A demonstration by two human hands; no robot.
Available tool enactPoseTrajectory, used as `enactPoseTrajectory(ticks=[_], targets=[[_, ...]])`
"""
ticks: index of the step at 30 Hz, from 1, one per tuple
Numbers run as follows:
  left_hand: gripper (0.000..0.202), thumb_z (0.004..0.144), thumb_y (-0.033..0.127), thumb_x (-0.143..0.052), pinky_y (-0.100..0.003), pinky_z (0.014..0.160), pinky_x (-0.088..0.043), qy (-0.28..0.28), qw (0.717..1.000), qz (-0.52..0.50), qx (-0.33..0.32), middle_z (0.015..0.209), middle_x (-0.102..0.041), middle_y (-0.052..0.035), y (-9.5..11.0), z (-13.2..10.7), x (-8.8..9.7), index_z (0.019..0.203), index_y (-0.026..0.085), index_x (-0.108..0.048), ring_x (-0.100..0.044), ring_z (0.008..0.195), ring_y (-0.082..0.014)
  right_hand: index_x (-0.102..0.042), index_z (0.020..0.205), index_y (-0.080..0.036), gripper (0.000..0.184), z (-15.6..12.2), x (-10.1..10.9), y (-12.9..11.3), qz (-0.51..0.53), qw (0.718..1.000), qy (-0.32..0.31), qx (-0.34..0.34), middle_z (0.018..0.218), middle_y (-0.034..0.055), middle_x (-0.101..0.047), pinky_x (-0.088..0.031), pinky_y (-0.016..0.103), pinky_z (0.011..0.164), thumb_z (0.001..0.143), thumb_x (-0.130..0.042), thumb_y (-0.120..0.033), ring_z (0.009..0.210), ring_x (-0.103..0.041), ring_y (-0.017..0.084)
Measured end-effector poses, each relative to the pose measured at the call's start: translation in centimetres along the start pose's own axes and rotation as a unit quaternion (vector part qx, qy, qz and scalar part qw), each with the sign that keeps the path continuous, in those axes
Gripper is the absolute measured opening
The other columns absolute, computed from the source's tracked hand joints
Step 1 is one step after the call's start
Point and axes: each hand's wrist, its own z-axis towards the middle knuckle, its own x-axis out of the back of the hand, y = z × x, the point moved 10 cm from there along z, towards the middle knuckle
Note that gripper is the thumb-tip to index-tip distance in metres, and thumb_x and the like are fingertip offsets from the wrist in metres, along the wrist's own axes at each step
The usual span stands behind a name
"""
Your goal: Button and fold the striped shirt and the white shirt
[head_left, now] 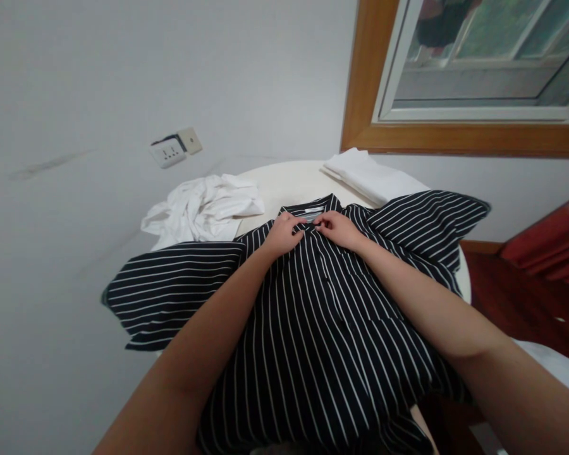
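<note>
A round white tabletop [284, 183] stands against a pale wall, below a wood-framed window [360, 95]. A black striped shirt [322, 328] lies spread front-up across it. At its collar [313, 210] the left hand [282, 235] and right hand [339, 229] meet, each grip pinched narrowly on the fabric. Left of the grip lies a crumpled white cloth [203, 205], beyond it to the right a folded white cloth [367, 177], and farther left a wall socket [171, 151].

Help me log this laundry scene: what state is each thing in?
striped shirt: spread front-up, sleeves out, over the table.
left hand: pinching the shirt's collar.
right hand: pinching the collar too.
white garment: crumpled.
white cloth: folded flat.
wall socket: nothing plugged in.
</note>
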Motion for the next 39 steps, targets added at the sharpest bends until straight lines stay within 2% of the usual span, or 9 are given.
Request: enactPoseTrajectory(ticks=[7,12,16,19,23,28,33,36,39], targets=[[0.037,0.084,0.037,-0.055,-0.046,0.095,-0.034,0.021,0.991,0.128,-0.015,0.113,-0.058,-0.0099,1.3,-1.0,1.3,0.117,0.025,-0.065,-0.047,0.109,-0.031,-0.071,0.102,-0.022,0.021,-0.2,-0.2,-0.9,-0.029,0.999,-0.002,0.037,0.093,0.0026,-0.059,-0.042,0.026,0.08,0.083,-0.063,-0.017,0.089,-0.055,0.015],[0.031,0.088,0.036,-0.053,-0.045,0.093,-0.035,0.038,0.987,0.153,-0.02,0.107,-0.065,-0.0116,1.9,-0.8,1.7,0.11,0.021,-0.068,-0.054,0.103,-0.0304,-0.073,0.104,-0.023,0.021,-0.2,-0.2,-0.9,-0.038,0.998,-0.004,0.042,0.093,0.0031,-0.058,-0.043,0.026,0.08,0.086,-0.063,-0.021,0.089,-0.055,0.015],[0.023,0.09,0.032,-0.052,-0.042,0.092,-0.038,0.022,0.985,0.169,-0.032,0.095,-0.067,-0.011,1.9,-0.3,1.5,0.094,0.019,-0.071,-0.058,0.095,-0.0276,-0.071,0.111,-0.025,0.025,-0.5,-0.4,-1.3,-0.065,0.997,-0.025,0.038,0.099,0.004,-0.058,-0.043,0.026,0.083,0.089,-0.06,-0.024,0.093,-0.056,0.016],[0.021,0.09,0.03,-0.052,-0.039,0.088,-0.04,0.011,0.984,0.178,-0.026,0.094,-0.066,-0.0112,1.6,-0.2,1.3,0.09,0.018,-0.07,-0.057,0.095,-0.0271,-0.069,0.116,-0.028,0.028,-0.8,-0.5,-1.8,-0.1,0.994,-0.033,0.024,0.105,0.0049,-0.057,-0.045,0.027,0.082,0.091,-0.056,-0.029,0.096,-0.058,0.017],[0.017,0.09,0.029,-0.053,-0.038,0.087,-0.041,0.029,0.984,0.175,-0.01,0.099,-0.063,-0.012,1.5,-0.4,1.6,0.093,0.018,-0.066,-0.053,0.101,-0.028,-0.066,0.121,-0.029,0.031,-1.2,-0.7,-2.7,-0.156,0.987,-0.037,0.005,0.112,0.0064,-0.055,-0.047,0.028,0.079,0.094,-0.051,-0.031,0.096,-0.059,0.019],[0.015,0.09,0.027,-0.053,-0.038,0.085,-0.042,0.071,0.985,0.153,0.024,0.095,-0.062,-0.0104,1.0,-0.4,2.3,0.088,0.018,-0.065,-0.054,0.097,-0.0264,-0.062,0.126,-0.028,0.035,-1.5,-1.2,-4.0,-0.21,0.976,-0.05,0.022,0.114,0.0082,-0.054,-0.047,0.029,0.081,0.097,-0.043,-0.034,0.099,-0.059,0.021],[0.032,0.094,0.033,-0.044,-0.037,0.087,-0.043,0.122,0.987,0.084,0.06,0.085,-0.064,-0.0079,-0.9,0.0,2.5,0.08,0.018,-0.068,-0.056,0.089,-0.0228,-0.059,0.13,-0.025,0.038,-1.7,-1.6,-4.7,-0.228,0.971,-0.057,0.041,0.114,0.0092,-0.053,-0.047,0.03,0.084,0.098,-0.041,-0.033,0.098,-0.058,0.02],[0.041,0.096,0.036,-0.037,-0.037,0.088,-0.042,0.124,0.988,0.071,0.057,0.082,-0.064,-0.0076,-1.6,0.2,2.3,0.076,0.018,-0.069,-0.056,0.087,-0.0223,-0.059,0.129,-0.024,0.037,-1.7,-1.6,-4.9,-0.228,0.971,-0.049,0.051,0.112,0.0095,-0.053,-0.046,0.03,0.085,0.098,-0.041,-0.032,0.098,-0.057,0.021],[0.035,0.094,0.036,-0.042,-0.038,0.088,-0.041,0.118,0.988,0.081,0.062,0.086,-0.064,-0.0078,-1.6,-0.1,2.3,0.08,0.019,-0.068,-0.055,0.09,-0.0233,-0.059,0.13,-0.024,0.037,-1.7,-1.8,-4.8,-0.222,0.973,-0.045,0.052,0.113,0.0097,-0.053,-0.046,0.03,0.086,0.097,-0.043,-0.031,0.098,-0.057,0.02]])
